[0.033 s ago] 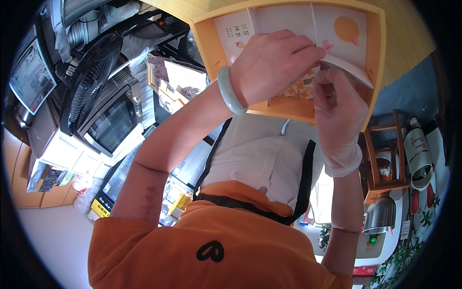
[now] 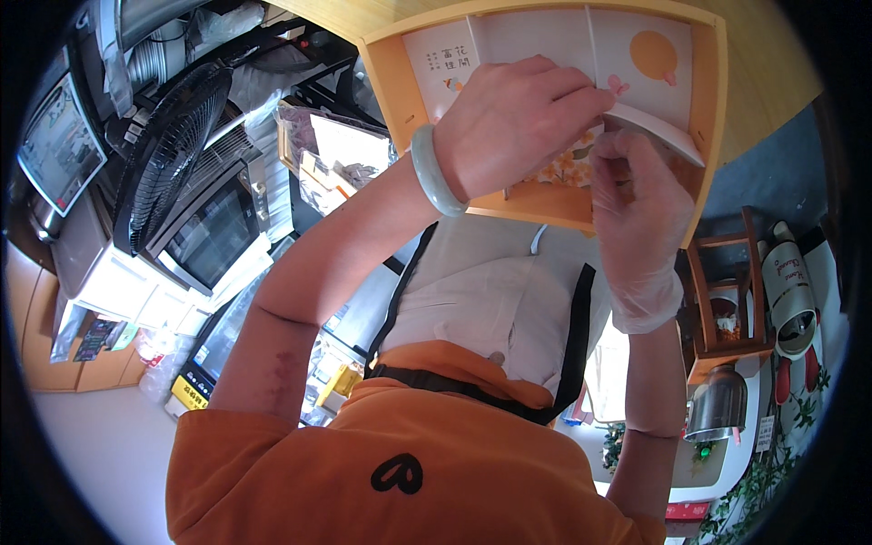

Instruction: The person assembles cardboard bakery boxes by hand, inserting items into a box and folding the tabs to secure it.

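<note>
A shallow yellow-orange box (image 2: 712,86) lies open before me. Its far inside carries a white printed panel (image 2: 531,38) with an orange disc and small pink flowers. My left hand (image 2: 522,118), bare below a pale green bangle (image 2: 431,173), reaches across the box with fingers bent down. Its fingertips close on the left end of a raised white card flap (image 2: 661,134). My right hand (image 2: 640,213) wears a clear plastic glove; its fingers are curled together just below the flap, and whatever they grip is hidden. Orange floral-patterned paper (image 2: 568,169) shows between the hands.
The box rests at the edge of a wooden table (image 2: 777,54), against my light apron (image 2: 472,291). A black fan (image 2: 177,150) and a microwave oven (image 2: 211,238) stand to the left. On the right are a wooden stool (image 2: 727,345), a white cylindrical container (image 2: 788,286) and a metal vessel (image 2: 718,404).
</note>
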`<action>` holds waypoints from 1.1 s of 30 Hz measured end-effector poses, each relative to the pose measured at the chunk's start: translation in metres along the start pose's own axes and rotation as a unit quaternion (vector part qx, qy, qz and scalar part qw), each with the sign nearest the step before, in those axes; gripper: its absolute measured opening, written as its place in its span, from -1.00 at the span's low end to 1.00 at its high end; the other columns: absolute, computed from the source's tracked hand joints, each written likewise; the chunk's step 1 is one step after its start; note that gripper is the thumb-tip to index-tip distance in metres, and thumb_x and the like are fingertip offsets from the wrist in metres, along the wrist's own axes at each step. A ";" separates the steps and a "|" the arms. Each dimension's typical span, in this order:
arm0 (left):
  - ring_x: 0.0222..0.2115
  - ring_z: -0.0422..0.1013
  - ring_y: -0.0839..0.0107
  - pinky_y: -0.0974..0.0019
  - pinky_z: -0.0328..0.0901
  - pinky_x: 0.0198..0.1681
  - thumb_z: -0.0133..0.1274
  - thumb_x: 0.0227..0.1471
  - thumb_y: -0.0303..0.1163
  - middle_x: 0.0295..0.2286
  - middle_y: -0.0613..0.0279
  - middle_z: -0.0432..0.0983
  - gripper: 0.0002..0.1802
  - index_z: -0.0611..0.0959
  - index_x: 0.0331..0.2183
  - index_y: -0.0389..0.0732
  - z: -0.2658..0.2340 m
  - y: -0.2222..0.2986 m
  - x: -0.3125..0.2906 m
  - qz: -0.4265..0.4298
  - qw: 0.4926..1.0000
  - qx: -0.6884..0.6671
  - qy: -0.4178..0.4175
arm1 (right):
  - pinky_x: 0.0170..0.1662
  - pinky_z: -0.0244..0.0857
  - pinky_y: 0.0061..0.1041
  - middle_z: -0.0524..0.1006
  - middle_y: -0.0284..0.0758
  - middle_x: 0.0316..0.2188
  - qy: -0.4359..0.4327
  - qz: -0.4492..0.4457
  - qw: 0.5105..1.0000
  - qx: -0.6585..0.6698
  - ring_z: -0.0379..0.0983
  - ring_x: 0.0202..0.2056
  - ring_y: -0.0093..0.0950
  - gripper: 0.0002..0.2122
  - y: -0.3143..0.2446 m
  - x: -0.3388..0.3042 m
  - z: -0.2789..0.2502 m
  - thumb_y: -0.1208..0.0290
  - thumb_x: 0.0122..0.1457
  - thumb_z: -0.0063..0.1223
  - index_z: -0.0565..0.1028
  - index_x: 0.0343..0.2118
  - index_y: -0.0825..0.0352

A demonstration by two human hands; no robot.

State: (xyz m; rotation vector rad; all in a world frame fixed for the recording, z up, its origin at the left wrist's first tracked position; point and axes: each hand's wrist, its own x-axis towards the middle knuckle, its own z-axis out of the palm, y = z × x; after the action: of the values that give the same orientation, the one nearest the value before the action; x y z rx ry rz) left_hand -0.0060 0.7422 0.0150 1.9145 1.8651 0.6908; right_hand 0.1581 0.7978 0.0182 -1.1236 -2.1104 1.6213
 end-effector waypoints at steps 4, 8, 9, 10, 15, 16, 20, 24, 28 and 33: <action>-0.53 0.43 0.25 0.31 0.33 -0.50 0.19 -0.19 -0.50 -0.51 0.23 0.48 -0.72 0.60 -0.30 -0.18 -0.001 0.001 0.000 -0.006 1.000 -0.002 -0.006 | -0.33 0.37 -0.44 0.50 -0.23 -0.45 -0.008 -0.025 0.997 -0.078 0.47 -0.43 -0.27 -0.82 -0.003 -0.002 0.000 0.65 -0.05 0.13 0.43 -0.36 0.32; -0.53 0.43 0.26 0.32 0.33 -0.52 0.18 -0.18 -0.51 -0.53 0.23 0.47 -0.73 0.60 -0.30 -0.17 0.001 0.002 -0.001 -0.011 1.000 -0.013 -0.003 | -0.29 0.39 -0.39 0.51 -0.21 -0.39 -0.001 -0.070 0.989 -0.127 0.48 -0.36 -0.25 -0.75 0.000 -0.004 0.003 0.65 -0.08 0.14 0.42 -0.29 0.30; -0.53 0.43 0.26 0.32 0.33 -0.52 0.18 -0.18 -0.51 -0.53 0.23 0.47 -0.73 0.60 -0.30 -0.17 0.001 0.003 -0.001 -0.012 1.000 -0.014 -0.003 | -0.28 0.39 -0.37 0.51 -0.21 -0.37 -0.003 -0.081 0.987 -0.142 0.49 -0.34 -0.25 -0.73 0.001 -0.005 0.004 0.65 -0.08 0.14 0.42 -0.27 0.30; -0.53 0.43 0.26 0.32 0.33 -0.52 0.18 -0.19 -0.51 -0.53 0.23 0.47 -0.73 0.60 -0.30 -0.17 0.001 0.003 -0.001 -0.014 1.000 -0.013 -0.002 | -0.28 0.39 -0.37 0.51 -0.20 -0.36 -0.002 -0.085 0.986 -0.144 0.49 -0.33 -0.24 -0.72 0.001 -0.006 0.004 0.66 -0.08 0.14 0.41 -0.26 0.31; -0.53 0.43 0.25 0.31 0.34 -0.52 0.18 -0.23 -0.53 -0.54 0.22 0.47 -0.72 0.60 -0.33 -0.17 0.004 0.008 -0.002 -0.046 0.999 -0.009 0.001 | -0.27 0.40 -0.35 0.51 -0.18 -0.33 -0.002 -0.100 0.983 -0.157 0.48 -0.33 -0.22 -0.70 0.002 -0.006 0.004 0.65 -0.08 0.14 0.40 -0.23 0.36; -0.53 0.43 0.25 0.31 0.34 -0.52 0.18 -0.24 -0.54 -0.54 0.22 0.47 -0.72 0.59 -0.33 -0.17 0.004 0.009 -0.001 -0.049 0.999 -0.009 0.008 | -0.28 0.40 -0.35 0.51 -0.18 -0.33 -0.002 -0.099 0.983 -0.158 0.48 -0.33 -0.22 -0.70 0.001 -0.006 0.003 0.65 -0.08 0.14 0.40 -0.23 0.36; -0.53 0.42 0.25 0.30 0.34 -0.52 0.18 -0.28 -0.55 -0.54 0.22 0.46 -0.70 0.59 -0.35 -0.16 0.007 0.016 -0.002 -0.067 0.997 0.001 0.028 | -0.29 0.39 -0.36 0.51 -0.17 -0.33 0.003 -0.102 0.985 -0.140 0.48 -0.34 -0.23 -0.72 0.001 -0.007 0.002 0.64 -0.06 0.12 0.40 -0.23 0.35; -0.55 0.40 0.26 0.30 0.33 -0.53 0.17 -0.30 -0.54 -0.53 0.22 0.45 -0.72 0.58 -0.38 -0.17 0.013 0.017 -0.001 -0.069 0.997 0.020 0.040 | -0.32 0.38 -0.38 0.50 -0.19 -0.33 0.000 -0.093 0.989 -0.114 0.48 -0.36 -0.25 -0.76 0.002 -0.007 -0.003 0.59 -0.01 0.12 0.42 -0.24 0.34; -0.56 0.38 0.28 0.31 0.32 -0.54 0.16 -0.32 -0.53 -0.54 0.24 0.44 -0.75 0.58 -0.42 -0.18 0.011 0.012 0.000 -0.047 0.997 0.019 0.052 | -0.18 0.31 -0.36 0.50 -0.26 -0.30 0.004 -0.120 0.957 -0.265 0.42 -0.21 -0.31 -0.76 -0.011 -0.011 -0.031 0.51 -0.03 0.17 0.45 -0.26 0.29; -0.57 0.37 0.29 0.30 0.31 -0.55 0.17 -0.34 -0.53 -0.57 0.24 0.42 -0.75 0.57 -0.44 -0.18 0.013 0.009 0.002 -0.020 0.998 0.013 0.059 | 0.01 0.15 -0.29 0.49 -0.34 -0.27 0.026 -0.239 0.900 -0.364 0.30 -0.05 -0.34 -0.73 0.003 0.018 -0.053 0.46 -0.10 0.23 0.49 -0.27 0.24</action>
State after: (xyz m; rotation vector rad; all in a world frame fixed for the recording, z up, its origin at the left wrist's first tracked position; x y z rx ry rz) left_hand 0.0084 0.7449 0.0098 1.8853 1.9861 0.7849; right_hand 0.1795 0.8479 0.0293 -0.6844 -2.7491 0.5750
